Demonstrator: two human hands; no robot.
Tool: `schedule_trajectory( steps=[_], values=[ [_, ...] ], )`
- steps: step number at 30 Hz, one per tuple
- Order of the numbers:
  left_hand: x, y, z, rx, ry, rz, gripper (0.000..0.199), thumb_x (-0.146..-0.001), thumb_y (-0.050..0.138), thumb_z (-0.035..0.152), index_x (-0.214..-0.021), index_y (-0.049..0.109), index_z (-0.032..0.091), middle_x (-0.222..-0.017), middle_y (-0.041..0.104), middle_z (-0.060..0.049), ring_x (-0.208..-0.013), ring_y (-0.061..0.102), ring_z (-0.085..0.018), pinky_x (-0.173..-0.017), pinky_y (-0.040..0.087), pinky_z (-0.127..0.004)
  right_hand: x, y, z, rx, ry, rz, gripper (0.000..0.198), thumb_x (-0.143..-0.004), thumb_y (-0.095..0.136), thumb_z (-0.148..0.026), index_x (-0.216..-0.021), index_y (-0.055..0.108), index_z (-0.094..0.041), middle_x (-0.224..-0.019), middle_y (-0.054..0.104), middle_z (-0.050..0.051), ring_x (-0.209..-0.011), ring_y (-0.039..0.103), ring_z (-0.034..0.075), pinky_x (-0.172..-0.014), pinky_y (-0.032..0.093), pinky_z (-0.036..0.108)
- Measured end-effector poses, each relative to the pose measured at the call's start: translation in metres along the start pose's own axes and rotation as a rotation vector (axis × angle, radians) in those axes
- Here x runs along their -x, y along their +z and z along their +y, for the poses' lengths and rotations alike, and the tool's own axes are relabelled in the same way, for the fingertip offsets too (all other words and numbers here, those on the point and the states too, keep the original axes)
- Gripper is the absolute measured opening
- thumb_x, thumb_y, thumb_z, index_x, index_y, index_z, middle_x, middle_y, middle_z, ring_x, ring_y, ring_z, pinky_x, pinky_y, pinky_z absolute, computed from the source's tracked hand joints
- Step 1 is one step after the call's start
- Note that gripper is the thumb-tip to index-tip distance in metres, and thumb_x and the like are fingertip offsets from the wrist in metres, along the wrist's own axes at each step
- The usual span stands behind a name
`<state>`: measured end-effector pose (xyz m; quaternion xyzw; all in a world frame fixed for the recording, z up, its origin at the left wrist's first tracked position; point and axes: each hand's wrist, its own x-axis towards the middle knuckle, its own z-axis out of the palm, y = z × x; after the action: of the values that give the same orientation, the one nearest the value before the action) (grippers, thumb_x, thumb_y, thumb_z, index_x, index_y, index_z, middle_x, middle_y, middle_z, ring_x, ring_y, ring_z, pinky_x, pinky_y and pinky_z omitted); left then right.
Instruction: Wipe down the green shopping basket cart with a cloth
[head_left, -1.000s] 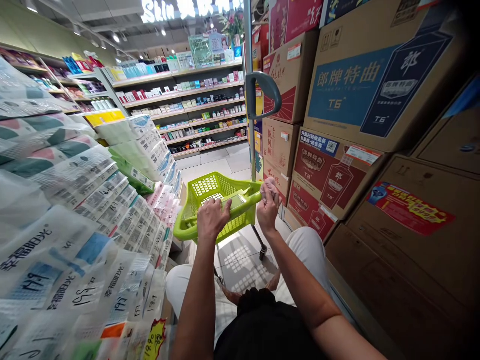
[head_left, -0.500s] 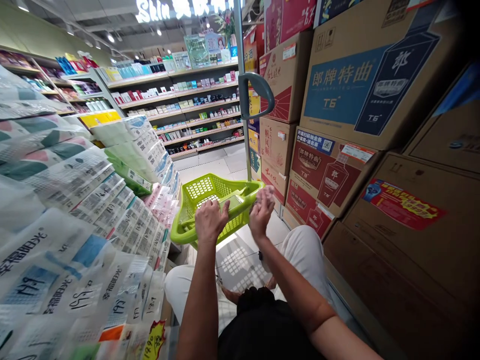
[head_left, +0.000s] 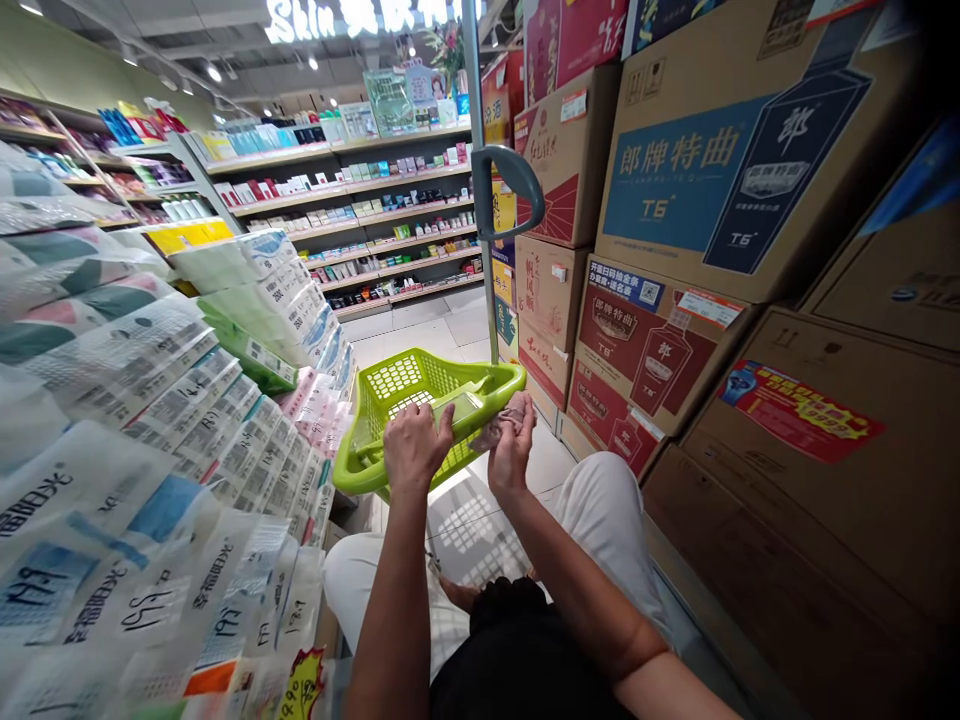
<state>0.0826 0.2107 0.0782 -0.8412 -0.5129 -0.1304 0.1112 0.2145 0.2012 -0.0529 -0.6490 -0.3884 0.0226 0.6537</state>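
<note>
A lime-green plastic shopping basket [head_left: 356,465] with a lattice of holes is in front of my knees, tilted, with a tall grey pole and a loop handle [head_left: 510,190] rising behind it. My left hand [head_left: 415,447] is closed around the basket's green carrying handle near the middle. A crumpled greyish-pink cloth [head_left: 501,420] is pinched in my right hand [head_left: 514,450], against the basket's outer right side just below the rim. Part of the cloth is hidden behind my fingers.
Stacked paper packs [head_left: 195,390] with handwritten prices rise close on my left. Large cardboard cartons [head_left: 660,170] are piled high along the right. Pale floor tiles [head_left: 427,325] lead to shelves of small boxes and bottles [head_left: 360,210] at the back.
My right hand has shifted slightly down and left with the cloth, turning so the cloth shows more against the basket's side. My left hand keeps its grip on the handle.
</note>
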Motion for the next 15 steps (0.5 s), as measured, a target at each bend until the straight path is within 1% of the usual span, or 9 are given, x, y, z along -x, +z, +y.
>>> schedule_trajectory(
  steps=[3,4,6,7,9,11,12,13,15],
  values=[
    [0.002,-0.001,-0.001,0.001,0.000,-0.002,0.067,-0.100,0.017,0.059,-0.103,0.070,0.018,-0.105,0.070,-0.014,-0.101,0.064,-0.029,-0.087,0.047,-0.040,-0.007,-0.010,-0.012,0.162,0.075,0.181,0.065,-0.090,0.028,-0.015,-0.153,0.040,-0.019,-0.151,0.044,0.015,-0.140,0.041,0.021,-0.109,0.042,0.040],
    [0.002,-0.001,-0.001,0.000,-0.001,-0.008,0.067,-0.100,0.017,0.059,-0.104,0.070,0.018,-0.106,0.070,-0.014,-0.101,0.064,-0.029,-0.087,0.047,-0.040,-0.013,-0.017,-0.016,0.213,0.076,0.199,0.065,-0.088,0.029,-0.013,-0.152,0.043,-0.018,-0.149,0.045,0.015,-0.140,0.041,0.022,-0.110,0.042,0.042],
    [0.003,-0.001,0.001,0.000,-0.012,-0.014,0.067,-0.100,0.017,0.059,-0.104,0.070,0.018,-0.106,0.070,-0.014,-0.101,0.064,-0.029,-0.086,0.047,-0.040,-0.023,-0.031,-0.024,0.301,0.024,0.150,0.064,-0.086,0.033,-0.010,-0.146,0.052,-0.018,-0.144,0.050,0.015,-0.136,0.044,0.024,-0.108,0.043,0.043],
    [0.003,0.000,0.002,0.000,-0.024,-0.010,0.066,-0.101,0.018,0.058,-0.104,0.070,0.017,-0.106,0.070,-0.014,-0.101,0.063,-0.029,-0.085,0.047,-0.040,-0.024,-0.037,-0.028,0.334,-0.035,0.089,0.062,-0.085,0.035,-0.008,-0.141,0.058,-0.019,-0.142,0.053,0.014,-0.133,0.046,0.025,-0.108,0.043,0.043],
    [0.002,0.001,0.006,0.002,-0.055,0.006,0.064,-0.101,0.018,0.055,-0.103,0.070,0.017,-0.106,0.070,-0.014,-0.101,0.063,-0.029,-0.085,0.046,-0.041,-0.024,-0.046,-0.034,0.358,-0.197,-0.043,0.056,-0.085,0.039,-0.005,-0.130,0.067,-0.025,-0.137,0.058,0.010,-0.132,0.047,0.024,-0.110,0.042,0.043],
    [0.002,0.002,0.010,0.010,-0.082,0.016,0.063,-0.102,0.017,0.051,-0.104,0.070,0.016,-0.107,0.070,-0.014,-0.101,0.063,-0.029,-0.086,0.046,-0.041,-0.026,-0.053,-0.034,0.328,-0.329,-0.124,0.054,-0.084,0.043,-0.003,-0.122,0.072,-0.028,-0.133,0.062,0.006,-0.131,0.048,0.024,-0.112,0.041,0.045],
    [0.002,0.002,0.011,0.018,-0.086,0.014,0.063,-0.102,0.017,0.050,-0.105,0.069,0.016,-0.107,0.070,-0.014,-0.101,0.063,-0.029,-0.086,0.047,-0.041,-0.031,-0.056,-0.032,0.314,-0.345,-0.127,0.053,-0.083,0.044,-0.003,-0.119,0.073,-0.029,-0.130,0.064,0.005,-0.129,0.050,0.025,-0.111,0.042,0.047],
    [0.003,0.001,0.012,0.028,-0.082,0.008,0.062,-0.103,0.016,0.048,-0.106,0.069,0.016,-0.108,0.070,-0.014,-0.102,0.063,-0.029,-0.086,0.047,-0.041,-0.038,-0.060,-0.029,0.306,-0.328,-0.114,0.052,-0.082,0.046,-0.003,-0.118,0.073,-0.029,-0.128,0.065,0.005,-0.126,0.052,0.026,-0.110,0.043,0.049],
    [0.005,-0.002,0.009,0.063,-0.051,-0.021,0.060,-0.103,0.017,0.047,-0.111,0.068,0.016,-0.111,0.070,-0.014,-0.105,0.062,-0.029,-0.088,0.046,-0.041,-0.056,-0.068,-0.022,0.311,-0.247,-0.080,0.049,-0.080,0.047,-0.002,-0.113,0.075,-0.027,-0.124,0.067,0.007,-0.118,0.056,0.026,-0.106,0.046,0.050]
  ],
)
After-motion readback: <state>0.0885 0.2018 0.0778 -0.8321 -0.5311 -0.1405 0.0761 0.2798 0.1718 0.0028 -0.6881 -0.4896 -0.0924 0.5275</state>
